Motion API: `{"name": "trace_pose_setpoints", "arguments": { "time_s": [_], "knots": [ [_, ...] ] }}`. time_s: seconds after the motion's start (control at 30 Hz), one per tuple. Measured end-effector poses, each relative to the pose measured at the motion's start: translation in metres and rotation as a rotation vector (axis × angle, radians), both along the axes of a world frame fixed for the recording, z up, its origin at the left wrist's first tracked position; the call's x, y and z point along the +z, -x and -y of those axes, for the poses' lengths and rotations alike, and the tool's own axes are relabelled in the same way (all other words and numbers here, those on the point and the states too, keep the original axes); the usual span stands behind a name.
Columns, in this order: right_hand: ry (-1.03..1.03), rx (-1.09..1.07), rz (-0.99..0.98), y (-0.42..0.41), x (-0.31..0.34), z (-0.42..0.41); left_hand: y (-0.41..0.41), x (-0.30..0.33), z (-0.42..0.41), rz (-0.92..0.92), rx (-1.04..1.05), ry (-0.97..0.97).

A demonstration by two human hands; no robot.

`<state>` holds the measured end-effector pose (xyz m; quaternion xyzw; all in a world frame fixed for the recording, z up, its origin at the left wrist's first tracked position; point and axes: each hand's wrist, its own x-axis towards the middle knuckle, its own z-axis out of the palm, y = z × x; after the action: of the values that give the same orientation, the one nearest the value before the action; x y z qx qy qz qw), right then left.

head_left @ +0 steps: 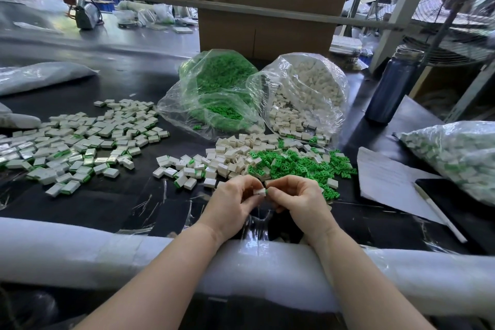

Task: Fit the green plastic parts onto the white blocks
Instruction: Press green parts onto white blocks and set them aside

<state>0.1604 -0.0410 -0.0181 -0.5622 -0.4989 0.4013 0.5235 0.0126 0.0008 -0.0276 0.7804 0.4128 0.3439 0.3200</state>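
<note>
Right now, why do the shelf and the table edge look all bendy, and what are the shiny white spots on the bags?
Head view: the wide-angle lens bows the shelf rail and the foam table edge; light glares off the clear bag of green parts and the bag of white blocks; the far background looks soft, while both hands, left hand and right hand, look sharp.

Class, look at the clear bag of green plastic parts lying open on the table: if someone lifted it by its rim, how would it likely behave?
The bag of green parts would probably sag and change shape: its thin clear film is already crumpled. It likely spills, since its mouth lies open toward the loose green parts on the table. It looks well filled, so perhaps heavier than expected.
</note>
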Motion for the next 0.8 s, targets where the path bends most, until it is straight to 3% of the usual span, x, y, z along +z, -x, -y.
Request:
{"name": "trace_pose_setpoints", "arguments": {
  "time_s": [0.3,0.57,0.8],
  "knots": [
    [0.002,0.007,0.043,0.0014,0.001,0.0008,0.0033,0.0042,0.0001,0.088,-0.081,0.219],
    [0.015,0.081,0.189,0.0013,0.0017,0.0017,0.0039,0.0038,-0.0006,-0.058,-0.095,0.153],
    [-0.036,0.011,0.053,0.001,0.0001,-0.0006,0.0019,0.0039,0.001,0.065,-0.083,0.189]
  ]
}}
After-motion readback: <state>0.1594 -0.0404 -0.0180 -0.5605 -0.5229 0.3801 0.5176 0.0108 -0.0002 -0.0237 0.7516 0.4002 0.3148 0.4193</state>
